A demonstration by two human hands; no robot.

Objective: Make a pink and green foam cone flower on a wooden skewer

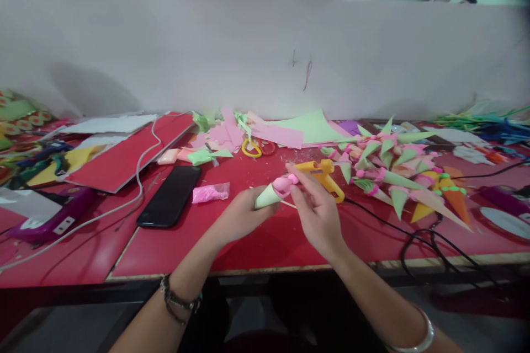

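My left hand [242, 215] is closed around a light green paper cone [267, 196] that is stuffed with pink clay [285, 183] at its wide end. Fingers of my right hand [314, 207] pinch the pink clay at the cone's mouth. Both hands hover just above the red table [265, 242], near its front edge. A yellow glue gun [322, 174] lies directly behind my right hand, its black cord [385, 223] trailing off to the right.
A pile of finished green, pink and orange cones [397, 176] lies to the right. A black phone [169, 196] and a pink clay packet [210, 192] lie left of my hands. Scissors [259, 147] and paper scraps [265, 132] sit near the white wall, and a white cable [141, 168] crosses the left side.
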